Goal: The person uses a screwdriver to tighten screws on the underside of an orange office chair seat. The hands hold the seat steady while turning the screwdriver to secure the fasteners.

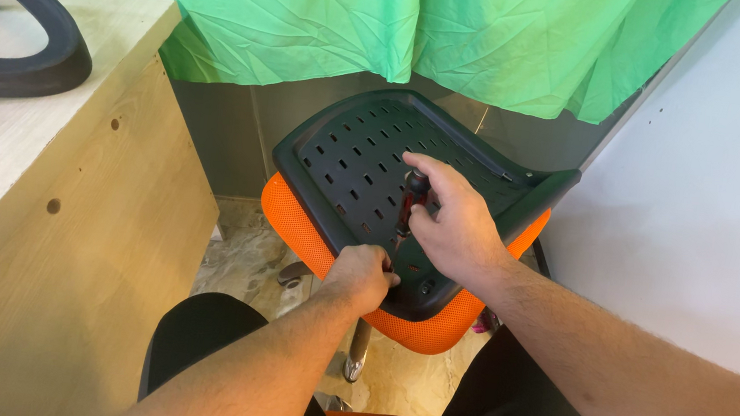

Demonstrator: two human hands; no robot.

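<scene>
While the right hand point(453, 223) wraps its fingers around the dark handle of a screwdriver point(410, 205) held upright, the left hand point(362, 275) is curled shut at the tool's lower end, against the near edge of a black perforated seat base point(348, 158). The base lies on an orange mesh cushion point(293, 217), between a pale wooden desk point(61, 198) and a white wall point(719, 204), under a green cloth point(320, 4); what the left fingers pinch cannot be made out.

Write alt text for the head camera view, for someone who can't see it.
Two bare hands work a screwdriver on a black perforated plastic panel over an orange chair cushion: the right hand grips the handle, the left hand steadies the tip. A wooden desk stands left, green cloth behind.
</scene>
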